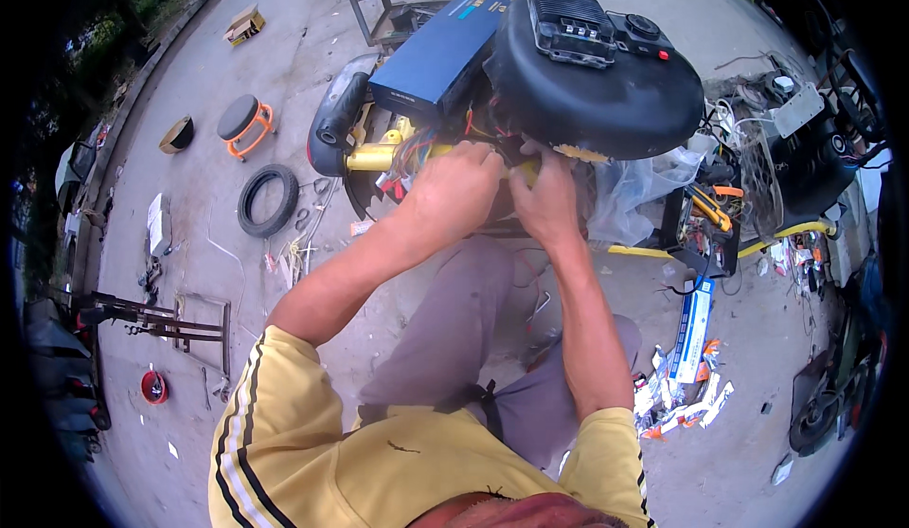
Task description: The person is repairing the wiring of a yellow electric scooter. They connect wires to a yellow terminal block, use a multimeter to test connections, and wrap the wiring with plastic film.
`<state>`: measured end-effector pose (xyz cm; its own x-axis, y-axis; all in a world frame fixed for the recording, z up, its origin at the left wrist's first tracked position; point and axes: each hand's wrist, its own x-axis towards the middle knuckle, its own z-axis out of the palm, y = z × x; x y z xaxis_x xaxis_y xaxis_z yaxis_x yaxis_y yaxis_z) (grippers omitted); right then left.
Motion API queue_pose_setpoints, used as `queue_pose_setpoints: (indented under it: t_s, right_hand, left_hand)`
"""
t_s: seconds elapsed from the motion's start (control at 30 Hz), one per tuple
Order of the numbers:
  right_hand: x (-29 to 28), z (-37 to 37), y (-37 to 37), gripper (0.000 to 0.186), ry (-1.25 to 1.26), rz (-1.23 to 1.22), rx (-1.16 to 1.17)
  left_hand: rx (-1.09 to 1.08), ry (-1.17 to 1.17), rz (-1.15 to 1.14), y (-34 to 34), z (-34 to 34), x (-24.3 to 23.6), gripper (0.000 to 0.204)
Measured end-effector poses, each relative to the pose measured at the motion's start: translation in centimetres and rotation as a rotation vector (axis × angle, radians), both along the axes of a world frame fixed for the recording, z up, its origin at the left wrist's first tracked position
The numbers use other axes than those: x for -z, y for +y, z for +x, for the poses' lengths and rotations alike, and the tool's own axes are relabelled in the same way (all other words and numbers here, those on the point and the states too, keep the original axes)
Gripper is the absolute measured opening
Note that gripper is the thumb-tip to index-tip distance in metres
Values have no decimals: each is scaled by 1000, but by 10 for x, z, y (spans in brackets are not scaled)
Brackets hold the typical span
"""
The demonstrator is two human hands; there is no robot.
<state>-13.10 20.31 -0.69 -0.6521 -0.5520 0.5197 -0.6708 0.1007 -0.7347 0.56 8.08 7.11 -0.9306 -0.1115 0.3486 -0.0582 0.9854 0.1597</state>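
My left hand (461, 183) is closed, its fingers curled in at the wiring under the black seat; what it pinches is hidden behind the knuckles. Close beside it, my right hand (546, 190) is also closed, thumb and fingers together on something too covered to name. A bundle of coloured wires (413, 153) spills out left of my hands, over the yellow frame tube (371, 158) of a scooter-like vehicle. Above my hands is the padded black seat (597, 102), its lower edge torn. On it rests a finned black controller box (571, 24).
A long blue box (440, 54) lies left of the seat. At right are a tool tray (708, 214) and clear plastic sheeting (636, 187). On the floor are a tyre (268, 200), an orange-legged stool (248, 125), a blue-and-white carton (692, 329) and torn wrappers (684, 397).
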Motion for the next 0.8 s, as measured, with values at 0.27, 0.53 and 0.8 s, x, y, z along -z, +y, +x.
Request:
queue_pose_setpoints:
  t_s: [0.27,0.53,0.8]
  right_hand:
    - [6,-5,-14,41,102,-37,68]
    - [12,-11,-16,38,-46,-229,-27]
    - [4,-7,-4,35,-181,-301,-103]
  left_hand:
    - [-132,-204,374,-28,-17,-37,26]
    - [-221,-138,436,-46,-38,-16,27]
    - [-115,-188,239,-39,-57,-17,28]
